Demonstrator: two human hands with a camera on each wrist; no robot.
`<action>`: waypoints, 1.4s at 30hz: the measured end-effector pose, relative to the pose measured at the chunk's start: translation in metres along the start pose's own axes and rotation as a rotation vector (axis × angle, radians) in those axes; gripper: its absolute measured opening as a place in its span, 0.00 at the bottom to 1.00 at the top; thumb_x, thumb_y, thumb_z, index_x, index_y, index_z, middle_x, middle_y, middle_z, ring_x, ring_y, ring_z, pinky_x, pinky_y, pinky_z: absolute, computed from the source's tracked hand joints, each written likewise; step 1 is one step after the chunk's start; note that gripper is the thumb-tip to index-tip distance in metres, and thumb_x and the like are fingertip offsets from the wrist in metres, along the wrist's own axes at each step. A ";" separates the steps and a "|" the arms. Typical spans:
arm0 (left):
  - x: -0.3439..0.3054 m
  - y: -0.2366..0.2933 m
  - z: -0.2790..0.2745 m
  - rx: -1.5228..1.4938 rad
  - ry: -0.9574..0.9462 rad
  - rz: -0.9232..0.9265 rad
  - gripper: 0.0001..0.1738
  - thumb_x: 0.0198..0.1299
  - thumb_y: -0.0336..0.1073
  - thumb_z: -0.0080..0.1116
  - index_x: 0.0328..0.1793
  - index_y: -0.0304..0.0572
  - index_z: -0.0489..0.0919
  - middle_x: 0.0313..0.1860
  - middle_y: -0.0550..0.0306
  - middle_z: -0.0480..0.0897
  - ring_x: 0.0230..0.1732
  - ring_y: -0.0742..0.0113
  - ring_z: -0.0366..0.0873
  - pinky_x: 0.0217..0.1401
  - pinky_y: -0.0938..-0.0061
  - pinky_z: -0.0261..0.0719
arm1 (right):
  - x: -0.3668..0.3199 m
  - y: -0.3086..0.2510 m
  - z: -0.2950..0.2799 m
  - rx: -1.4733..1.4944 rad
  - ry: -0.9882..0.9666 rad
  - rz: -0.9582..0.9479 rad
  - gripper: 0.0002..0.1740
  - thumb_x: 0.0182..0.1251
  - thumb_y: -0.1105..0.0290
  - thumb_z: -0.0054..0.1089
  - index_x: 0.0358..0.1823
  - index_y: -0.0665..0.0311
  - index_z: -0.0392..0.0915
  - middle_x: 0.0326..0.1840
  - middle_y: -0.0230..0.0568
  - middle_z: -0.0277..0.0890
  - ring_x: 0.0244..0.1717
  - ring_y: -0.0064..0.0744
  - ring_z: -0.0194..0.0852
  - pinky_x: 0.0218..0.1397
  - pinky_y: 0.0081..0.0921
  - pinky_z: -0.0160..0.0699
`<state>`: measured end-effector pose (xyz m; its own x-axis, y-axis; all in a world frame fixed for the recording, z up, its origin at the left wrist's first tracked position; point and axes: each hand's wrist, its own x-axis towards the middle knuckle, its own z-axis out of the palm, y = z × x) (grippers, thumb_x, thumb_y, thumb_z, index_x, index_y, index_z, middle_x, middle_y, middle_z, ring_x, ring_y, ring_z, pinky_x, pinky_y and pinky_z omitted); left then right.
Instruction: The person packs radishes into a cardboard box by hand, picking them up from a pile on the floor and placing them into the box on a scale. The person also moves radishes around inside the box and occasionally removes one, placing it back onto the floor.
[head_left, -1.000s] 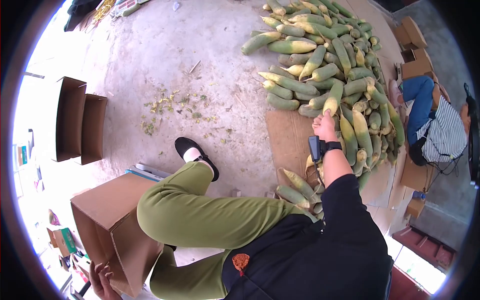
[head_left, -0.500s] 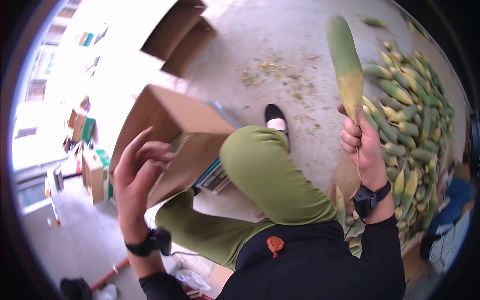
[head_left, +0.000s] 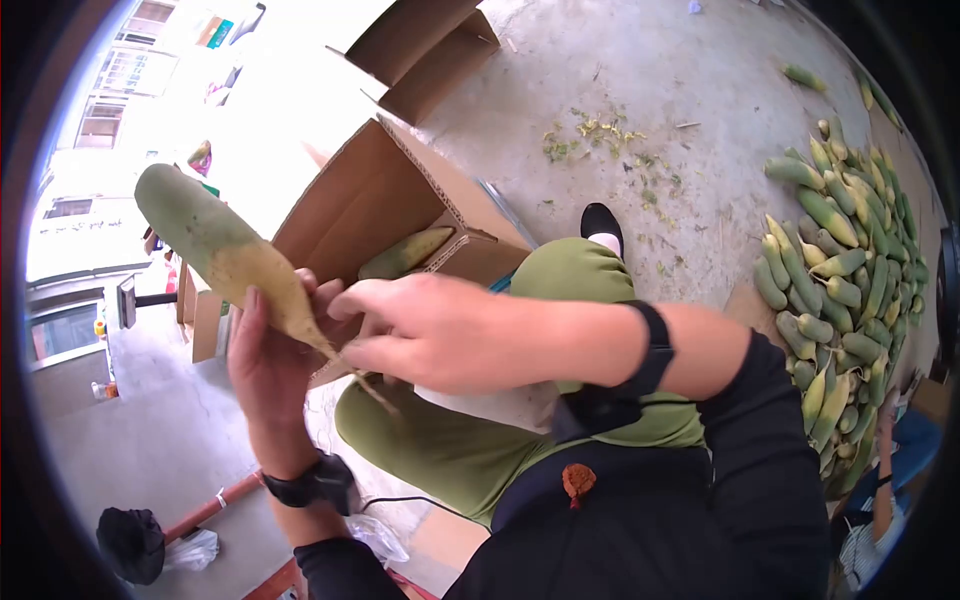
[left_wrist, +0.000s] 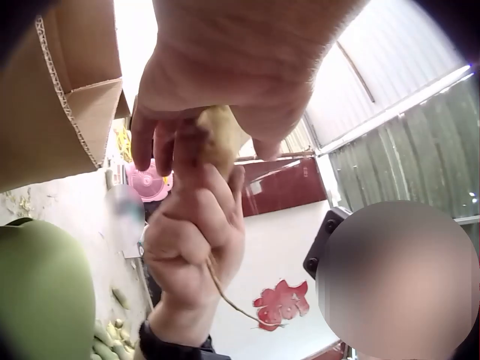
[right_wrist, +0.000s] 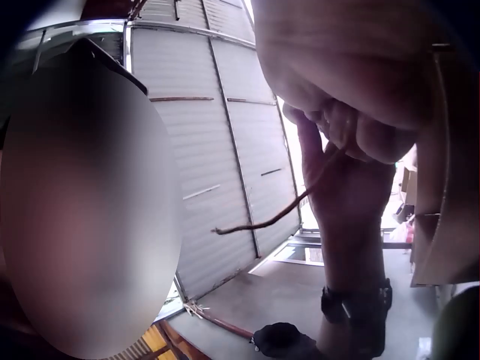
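A large green radish (head_left: pixel 230 245), green at its blunt end and yellowish toward its thin root, is held up in front of the person. The left hand (head_left: pixel 265 355) grips its yellowish lower part, thumb across the near side. Curled fingers of the right hand (head_left: pixel 430 335) close round the tapered end, next to the left fingers. The root tail (right_wrist: pixel 274 219) trails out of the right hand in the right wrist view. Just beyond the hands, an open cardboard box (head_left: pixel 465 185) contains another green radish (head_left: pixel 408 252).
A large heap of green radishes (head_left: pixel 845 260) covers the floor at the right. Further cardboard boxes (head_left: pixel 440 70) stand beyond the near box. Leaf scraps (head_left: pixel 610 135) litter the concrete floor. The person's bent knee (head_left: pixel 570 280) is beside the near box.
The right hand has carried the radish from the heap leftward to the near box. The left hand now grips it too, its blunt end pointing up-left. The head view has swung left.
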<state>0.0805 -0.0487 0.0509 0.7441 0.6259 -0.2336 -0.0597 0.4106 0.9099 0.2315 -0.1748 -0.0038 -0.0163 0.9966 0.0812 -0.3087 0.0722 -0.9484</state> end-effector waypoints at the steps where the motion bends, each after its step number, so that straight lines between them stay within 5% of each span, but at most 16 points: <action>1: -0.003 0.010 -0.016 0.144 0.064 -0.039 0.18 0.68 0.40 0.44 0.59 0.38 0.64 0.43 0.48 0.75 0.42 0.57 0.77 0.44 0.65 0.79 | -0.010 -0.001 -0.010 -0.100 0.042 -0.099 0.14 0.70 0.66 0.47 0.47 0.69 0.73 0.32 0.35 0.75 0.27 0.21 0.73 0.31 0.18 0.72; 2: -0.004 0.016 -0.030 0.141 0.076 -0.041 0.18 0.68 0.40 0.44 0.59 0.38 0.64 0.43 0.48 0.75 0.42 0.57 0.77 0.44 0.65 0.79 | -0.020 -0.003 -0.023 -0.199 0.080 -0.202 0.15 0.68 0.68 0.49 0.50 0.70 0.74 0.35 0.36 0.77 0.28 0.20 0.74 0.32 0.17 0.73; 4: -0.004 0.023 -0.055 0.464 0.217 -0.078 0.19 0.67 0.37 0.47 0.62 0.43 0.64 0.36 0.56 0.74 0.27 0.72 0.72 0.25 0.81 0.70 | -0.044 -0.020 -0.057 -0.114 0.297 -0.090 0.14 0.64 0.66 0.52 0.43 0.70 0.78 0.34 0.39 0.77 0.37 0.25 0.76 0.39 0.22 0.74; 5: -0.003 0.029 -0.068 0.462 0.214 -0.084 0.19 0.67 0.37 0.47 0.62 0.43 0.64 0.36 0.56 0.74 0.27 0.72 0.72 0.25 0.81 0.70 | -0.060 -0.027 -0.075 -0.107 0.431 0.025 0.13 0.64 0.67 0.52 0.43 0.68 0.78 0.35 0.36 0.77 0.37 0.21 0.75 0.36 0.20 0.73; 7: 0.000 0.037 -0.087 0.560 0.185 -0.312 0.21 0.65 0.37 0.50 0.64 0.47 0.64 0.28 0.66 0.69 0.16 0.83 0.57 0.14 0.87 0.51 | -0.088 -0.006 -0.112 -0.071 0.736 0.003 0.12 0.65 0.67 0.52 0.44 0.65 0.78 0.34 0.33 0.77 0.33 0.17 0.73 0.32 0.16 0.69; 10: 0.024 0.023 -0.094 0.788 0.178 -0.528 0.24 0.64 0.40 0.53 0.66 0.50 0.64 0.23 0.72 0.63 0.13 0.88 0.49 0.12 0.89 0.43 | -0.141 0.044 -0.162 0.011 0.968 0.071 0.11 0.66 0.67 0.51 0.45 0.62 0.77 0.31 0.29 0.75 0.28 0.16 0.70 0.28 0.14 0.66; 14: 0.075 -0.011 -0.109 0.987 0.158 -0.844 0.17 0.64 0.43 0.52 0.58 0.53 0.68 0.25 0.68 0.65 0.14 0.84 0.50 0.12 0.86 0.45 | -0.209 0.121 -0.179 -0.076 1.108 0.416 0.11 0.63 0.65 0.54 0.43 0.61 0.77 0.30 0.29 0.75 0.27 0.17 0.71 0.27 0.16 0.67; 21: 0.155 -0.072 -0.128 0.977 -0.035 -0.876 0.18 0.63 0.46 0.50 0.56 0.48 0.68 0.28 0.61 0.70 0.18 0.78 0.61 0.18 0.81 0.63 | -0.317 0.259 -0.155 -0.111 1.143 0.925 0.11 0.58 0.68 0.53 0.40 0.64 0.77 0.26 0.34 0.76 0.24 0.25 0.74 0.25 0.25 0.72; 26: 0.177 -0.087 -0.166 0.850 -0.147 -0.892 0.22 0.64 0.43 0.48 0.63 0.48 0.65 0.39 0.55 0.77 0.21 0.70 0.73 0.22 0.73 0.77 | -0.391 0.285 -0.137 -0.304 1.060 1.108 0.10 0.56 0.70 0.53 0.36 0.68 0.77 0.22 0.40 0.76 0.22 0.30 0.76 0.26 0.29 0.75; 30: 0.164 -0.055 -0.155 1.155 -0.112 -0.967 0.31 0.66 0.40 0.47 0.73 0.47 0.53 0.48 0.55 0.78 0.34 0.61 0.82 0.27 0.68 0.81 | -0.443 0.279 -0.143 -0.263 1.214 1.287 0.12 0.55 0.70 0.54 0.40 0.67 0.78 0.25 0.43 0.78 0.22 0.34 0.77 0.26 0.31 0.77; 34: 0.140 -0.020 -0.154 1.109 -0.055 -0.776 0.32 0.66 0.38 0.49 0.74 0.46 0.52 0.49 0.58 0.77 0.42 0.67 0.80 0.33 0.74 0.80 | -0.476 0.260 -0.137 -0.354 1.192 1.379 0.14 0.55 0.69 0.56 0.42 0.66 0.77 0.28 0.43 0.79 0.24 0.38 0.78 0.27 0.33 0.78; 38: 0.107 0.013 -0.141 1.060 -0.007 -0.385 0.28 0.67 0.38 0.48 0.72 0.45 0.59 0.54 0.56 0.75 0.43 0.73 0.79 0.36 0.81 0.79 | -0.490 0.257 -0.124 -0.315 1.202 1.488 0.13 0.54 0.67 0.59 0.40 0.66 0.79 0.32 0.48 0.80 0.32 0.38 0.81 0.31 0.34 0.80; 42: 0.062 0.012 -0.086 1.137 0.136 -0.048 0.24 0.69 0.38 0.46 0.69 0.45 0.65 0.56 0.56 0.75 0.45 0.74 0.77 0.42 0.81 0.77 | -0.497 0.297 -0.107 -0.429 1.022 1.528 0.15 0.53 0.67 0.61 0.42 0.65 0.79 0.42 0.52 0.79 0.42 0.45 0.80 0.47 0.34 0.78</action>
<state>0.0687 0.0520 0.0175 0.6470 0.7210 -0.2481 0.6541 -0.3575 0.6666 0.2499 -0.6442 -0.3586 0.5349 -0.1684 -0.8279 -0.3483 -0.9367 -0.0345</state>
